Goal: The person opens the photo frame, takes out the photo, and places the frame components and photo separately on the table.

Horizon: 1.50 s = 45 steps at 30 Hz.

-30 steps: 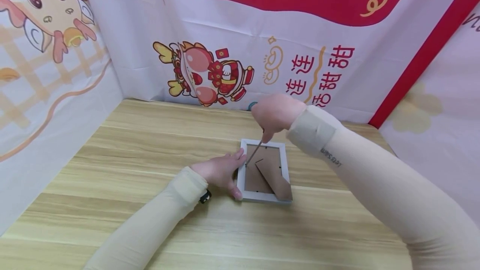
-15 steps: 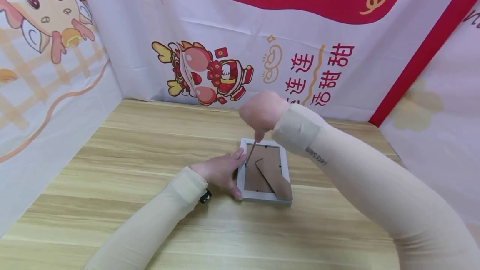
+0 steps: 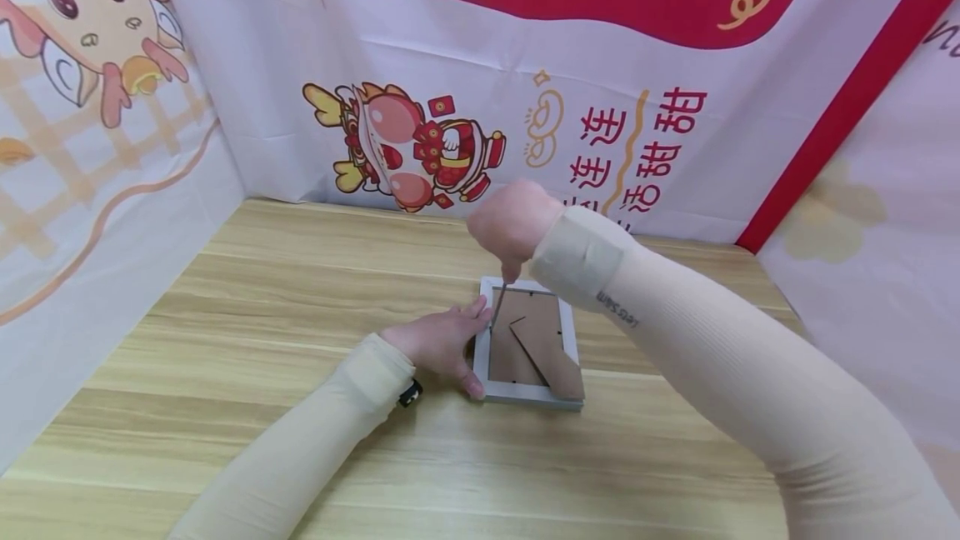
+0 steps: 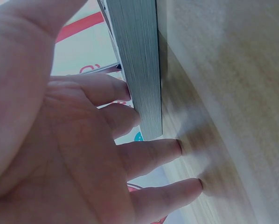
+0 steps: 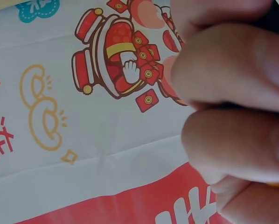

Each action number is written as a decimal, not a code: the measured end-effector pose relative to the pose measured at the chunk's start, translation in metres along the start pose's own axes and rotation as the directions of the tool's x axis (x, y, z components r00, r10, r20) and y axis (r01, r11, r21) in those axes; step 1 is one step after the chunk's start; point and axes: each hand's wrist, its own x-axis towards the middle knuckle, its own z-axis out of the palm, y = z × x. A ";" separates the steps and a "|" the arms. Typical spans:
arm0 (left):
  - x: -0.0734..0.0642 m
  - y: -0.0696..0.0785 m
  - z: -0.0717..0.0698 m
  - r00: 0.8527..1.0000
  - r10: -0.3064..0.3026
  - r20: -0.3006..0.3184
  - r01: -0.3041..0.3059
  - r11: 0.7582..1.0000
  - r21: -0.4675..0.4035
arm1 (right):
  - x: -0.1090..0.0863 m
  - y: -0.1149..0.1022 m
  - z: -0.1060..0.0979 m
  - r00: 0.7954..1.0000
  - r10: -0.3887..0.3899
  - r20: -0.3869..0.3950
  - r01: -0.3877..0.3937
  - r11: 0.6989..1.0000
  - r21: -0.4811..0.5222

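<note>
The left hand [image 3: 444, 345], spread wide, touches the picture frame [image 3: 519, 393], apparently to steady it against the thin tool [image 3: 499, 305] the right hand [image 3: 516, 225] grips.

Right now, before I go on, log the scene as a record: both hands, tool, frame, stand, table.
Left hand: at the left side of the picture frame, thumb by its near-left corner
Right hand: curled round a thin tool
Tool: slants down to the left edge of the brown backing; tip contact too small to tell
Frame: lying back side up
Stand flap: overlaps the near-right corner
Table: wood-grained, under the frame
</note>
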 end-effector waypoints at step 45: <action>-0.001 0.002 -0.002 1.000 -0.014 0.008 0.014 1.000 0.003 | 0.002 -0.003 0.000 1.000 0.004 0.011 -0.003 0.999 -0.050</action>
